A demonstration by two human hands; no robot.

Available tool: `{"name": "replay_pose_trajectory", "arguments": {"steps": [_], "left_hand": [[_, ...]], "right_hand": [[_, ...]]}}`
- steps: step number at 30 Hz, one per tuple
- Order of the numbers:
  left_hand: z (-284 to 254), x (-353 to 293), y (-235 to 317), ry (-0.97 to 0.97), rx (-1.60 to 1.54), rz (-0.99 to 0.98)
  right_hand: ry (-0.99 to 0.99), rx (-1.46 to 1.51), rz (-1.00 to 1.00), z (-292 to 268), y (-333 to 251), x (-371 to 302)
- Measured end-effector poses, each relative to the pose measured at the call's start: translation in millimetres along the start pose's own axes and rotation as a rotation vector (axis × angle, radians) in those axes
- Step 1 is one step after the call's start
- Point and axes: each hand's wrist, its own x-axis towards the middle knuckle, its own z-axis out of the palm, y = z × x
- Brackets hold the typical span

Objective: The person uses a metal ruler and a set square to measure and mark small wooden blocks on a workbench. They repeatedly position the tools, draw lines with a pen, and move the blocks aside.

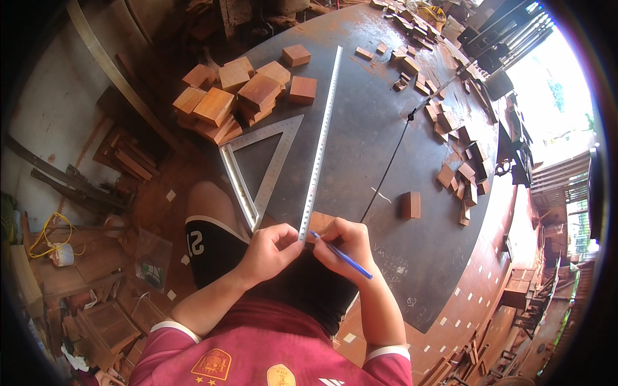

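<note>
Between the fingers of my left hand (pixel 275 249) is the near end of a long metal ruler (pixel 320 138), which stretches away over the dark tabletop. My right hand (pixel 346 248) grips a blue pen (pixel 347 258), its tip close to the ruler's edge. Under the right fingers lies a wooden block (pixel 322 223), partly covered by that hand. Just left of the ruler a metal triangle square (pixel 277 162) rests flat, one corner near my left hand.
A pile of wooden blocks (pixel 215 106) sits at the table's left edge. One block (pixel 411 205) stands alone to the right. Several more blocks (pixel 445 175) line the far right side. A thin dark cord (pixel 390 166) crosses above the dark table (pixel 360 116).
</note>
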Motion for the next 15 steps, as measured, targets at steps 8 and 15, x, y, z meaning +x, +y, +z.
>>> {"name": "replay_pose_trajectory", "arguments": {"steps": [8,15], "left_hand": [[-0.2,0.1,-1.3,-0.005,-0.01,-0.004],[-0.3,-2.3,4.1,-0.008,0.003,-0.025]], "right_hand": [[-0.025,0.028,-0.05,0.2,5.2,-0.8],[-0.036,0.037,-0.059,-0.1,5.1,-2.7]]}}
